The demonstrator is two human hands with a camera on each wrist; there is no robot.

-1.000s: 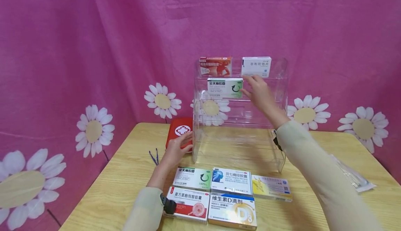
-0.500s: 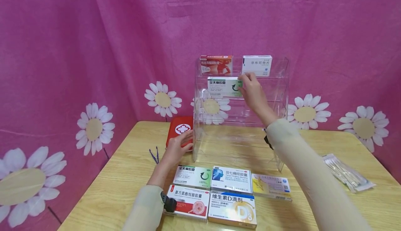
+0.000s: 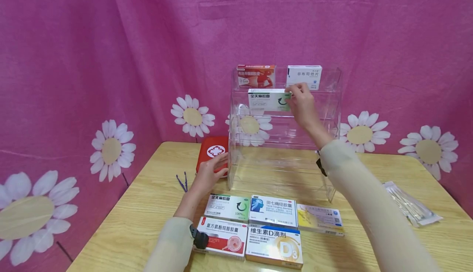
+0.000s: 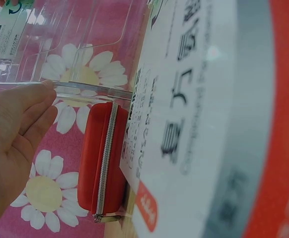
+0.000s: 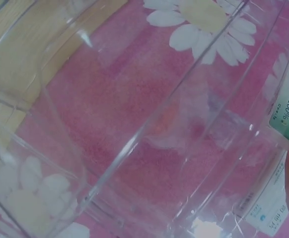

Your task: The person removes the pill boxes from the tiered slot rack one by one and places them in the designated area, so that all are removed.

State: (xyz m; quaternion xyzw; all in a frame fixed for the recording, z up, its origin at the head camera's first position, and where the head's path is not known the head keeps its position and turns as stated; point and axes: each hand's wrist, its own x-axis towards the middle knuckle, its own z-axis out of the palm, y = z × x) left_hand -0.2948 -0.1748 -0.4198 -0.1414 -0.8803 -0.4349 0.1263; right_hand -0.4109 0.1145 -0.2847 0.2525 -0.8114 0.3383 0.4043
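Clock directions taken from the middle of the rack, head view.

Clear tiered rack [image 3: 282, 142], standing upright on the wooden surface [image 3: 148, 206]. Top tier carries two boxes: red-orange box [image 3: 256, 77] at eleven o'clock, white box [image 3: 304, 75] at one, faces forward, a gap between them. Second tier, also toward eleven: held green-white box [image 3: 264, 101], level, just below the red-orange one. Whether its lower edge sits in the slot, cannot tell.

Right grip [image 3: 304, 106]: grasping the held green-white box, pinched at its three o'clock end by thumb and fingertips. Left grip [image 3: 210, 171]: released, fingers extended against the rack's nine o'clock side panel, low down.

Red zip case [image 3: 208, 151] between eight and nine, behind the left grip, white cross emblem on its face; left wrist view shows the zipper running along its side. Contents hidden. Blue tweezers [image 3: 182, 182] at eight.

Clear packet [image 3: 412, 204] at four, on the surface, cotton swabs visible inside.

Five boxes lie flat in front, close together. Nearer row to the rack: twin green-white box [image 3: 226, 207] between seven and eight, blue-headed box [image 3: 273, 211] at six, yellow box [image 3: 320, 219] at five. Outer row: red-white box [image 3: 225, 233] at seven, partly covered by the left wrist strap; orange-blue D3 box [image 3: 271, 245] at six.
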